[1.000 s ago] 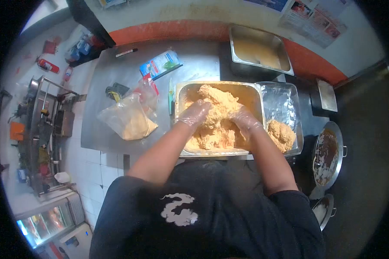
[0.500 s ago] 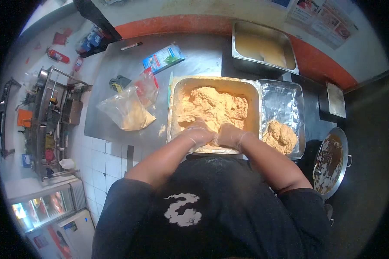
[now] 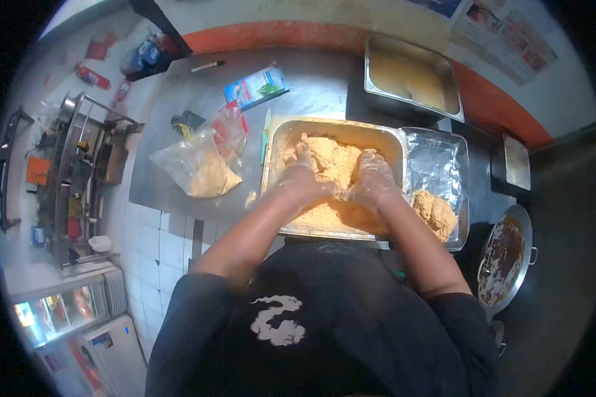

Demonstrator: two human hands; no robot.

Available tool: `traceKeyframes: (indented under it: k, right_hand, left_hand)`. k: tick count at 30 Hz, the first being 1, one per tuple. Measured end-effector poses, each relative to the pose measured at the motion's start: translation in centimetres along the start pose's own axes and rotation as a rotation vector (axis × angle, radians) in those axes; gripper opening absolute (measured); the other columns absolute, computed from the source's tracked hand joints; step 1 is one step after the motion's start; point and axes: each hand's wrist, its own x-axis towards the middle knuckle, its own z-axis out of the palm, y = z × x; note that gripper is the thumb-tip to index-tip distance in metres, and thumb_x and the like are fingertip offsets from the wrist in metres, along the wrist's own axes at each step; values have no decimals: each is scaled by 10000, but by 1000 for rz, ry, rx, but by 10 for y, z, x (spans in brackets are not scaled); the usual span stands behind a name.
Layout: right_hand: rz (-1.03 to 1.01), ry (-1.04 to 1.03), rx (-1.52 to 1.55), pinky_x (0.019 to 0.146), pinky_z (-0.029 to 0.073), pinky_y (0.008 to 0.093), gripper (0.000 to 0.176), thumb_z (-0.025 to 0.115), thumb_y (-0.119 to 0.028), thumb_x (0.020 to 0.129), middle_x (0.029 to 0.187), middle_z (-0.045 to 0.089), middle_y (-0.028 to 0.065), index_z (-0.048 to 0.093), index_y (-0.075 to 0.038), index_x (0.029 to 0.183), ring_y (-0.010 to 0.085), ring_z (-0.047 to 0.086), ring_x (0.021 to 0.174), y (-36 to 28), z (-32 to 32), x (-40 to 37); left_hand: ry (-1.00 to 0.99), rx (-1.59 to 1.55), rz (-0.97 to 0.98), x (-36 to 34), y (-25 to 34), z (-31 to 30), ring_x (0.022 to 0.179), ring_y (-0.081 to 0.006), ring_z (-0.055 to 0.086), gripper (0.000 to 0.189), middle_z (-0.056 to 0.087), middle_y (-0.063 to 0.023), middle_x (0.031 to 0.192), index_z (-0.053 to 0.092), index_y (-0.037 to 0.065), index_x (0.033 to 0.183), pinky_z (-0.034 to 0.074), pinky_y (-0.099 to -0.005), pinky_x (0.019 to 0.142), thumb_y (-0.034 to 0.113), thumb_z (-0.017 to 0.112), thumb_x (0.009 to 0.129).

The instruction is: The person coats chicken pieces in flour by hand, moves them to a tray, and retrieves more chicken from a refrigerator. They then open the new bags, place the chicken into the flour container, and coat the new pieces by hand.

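A deep metal pan in front of me holds orange-tan flour and a heaped mound of flour-coated pieces. What lies under the coating cannot be made out. My left hand, in a thin clear glove dusted with flour, cups the mound's left side. From the right, my right hand curves around the same mound, likewise floury, its thumb toward the left one. Some fingertips are buried or hidden by flour. Beside the pan, a foil-lined tray holds a coated clump.
A plastic bag of flour, a blue packet, a marker and a green-edged knife-like item lie to the left. Behind stands a pan of cloudy liquid. At right sits a wide round pan of dark oil.
My hands have moved forward and apart, from the pan's near side to either side of the mound. The mound looks narrower, and loose flour now shows at the near edge.
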Motion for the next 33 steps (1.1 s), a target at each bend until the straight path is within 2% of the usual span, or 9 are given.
traceKeyframes:
  k: [4,7,13,15,17,19,22,28,33]
  right_hand:
    - [106,-184,-147,1264,386,439,1110,896,-495,788,1572,531,280,394,51,1613,419,474,1501,-12,19,40]
    - [68,-60,-17,1222,427,458,985,880,-286,774,1553,553,302,458,18,1611,466,539,1439,-21,12,36]
    - [-78,-300,829,1105,518,426,875,872,-200,766,1471,623,289,534,-12,1551,392,627,1343,4,7,32]
    - [-105,-237,1046,1093,526,409,839,890,-195,748,1399,674,277,577,1,1501,356,664,1291,7,3,20]
    - [-45,-239,795,1083,531,398,795,901,-232,747,1321,716,266,621,19,1447,339,693,1242,-2,-20,-4]
    - [91,-354,158,1064,541,391,763,902,-307,768,1243,748,259,652,37,1401,341,715,1196,-18,-52,-32]
    - [113,-560,78,1023,559,392,776,874,-468,808,1205,754,263,670,67,1331,342,723,1171,-16,-14,-39]
    - [27,-631,88,1078,548,424,918,885,-502,783,1375,698,287,613,101,1420,380,686,1282,-28,36,2]
    - [2,-419,761,1057,552,413,888,934,-319,777,1394,678,288,557,103,1462,354,679,1293,-12,39,-10]
  left_hand:
    - [-57,-222,-88,17,15,-8,1388,-418,601,1290,531,-378,1528,32,-102,1679,475,-392,1170,512,812,854]
    - [-9,-364,-86,29,9,3,1385,-397,608,1170,571,-345,1506,216,-86,1669,481,-415,1157,523,794,855]
    - [-93,-878,-153,39,-21,0,1422,-350,567,752,605,-261,1515,623,28,1473,430,-423,1149,569,605,952]
    - [-28,-700,-325,15,-11,-18,1390,-379,580,777,636,-288,1447,529,-1,1541,430,-429,1138,507,609,958]
    - [-137,-639,-392,16,-30,-11,1386,-398,578,836,632,-314,1435,444,-43,1584,424,-432,1146,489,614,962]
    - [-130,-546,-368,-27,-2,-25,1450,-437,510,1059,436,-327,1639,78,22,1721,364,-457,1234,518,630,966]
    - [-157,-103,-213,-34,-1,-15,1590,-481,328,1328,265,-396,1698,-157,-25,1687,304,-418,1299,562,734,896]
    - [-181,-155,-148,-27,5,-9,1562,-449,391,1317,374,-354,1668,-58,-95,1681,315,-408,1288,561,765,889]
    - [-126,-661,-22,-29,-7,-14,1425,-365,575,1165,568,-288,1543,11,-62,1692,450,-348,1173,421,735,917]
